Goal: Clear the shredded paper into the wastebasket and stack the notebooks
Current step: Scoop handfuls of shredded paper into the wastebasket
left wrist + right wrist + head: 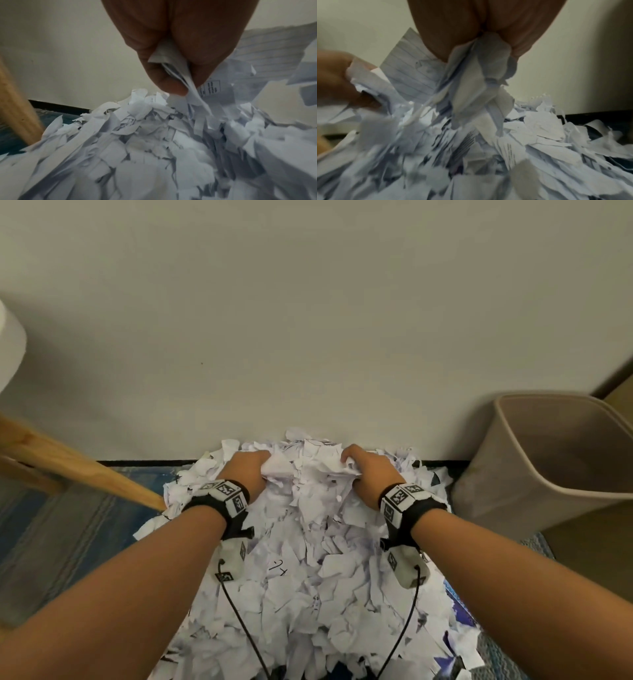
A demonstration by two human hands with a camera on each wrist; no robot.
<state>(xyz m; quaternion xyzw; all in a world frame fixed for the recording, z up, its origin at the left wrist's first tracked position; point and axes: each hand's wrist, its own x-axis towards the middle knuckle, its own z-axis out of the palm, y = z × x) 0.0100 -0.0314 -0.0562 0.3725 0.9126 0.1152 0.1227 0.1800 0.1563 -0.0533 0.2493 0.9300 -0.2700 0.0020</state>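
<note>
Both hands buried at the pile's far edge, by the wall. Left hand (247, 470) fingers curled on a wad of paper (308, 559); right hand (371, 474) likewise clenched on a bunch. Bin (534, 474) stands right of the pile. Squeeze the handfuls together, lift low, carry over the rim. Notebooks probably buried, unseen.

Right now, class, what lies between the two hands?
In the head view, only shredded paper bunched between the left hand and right hand.
</note>
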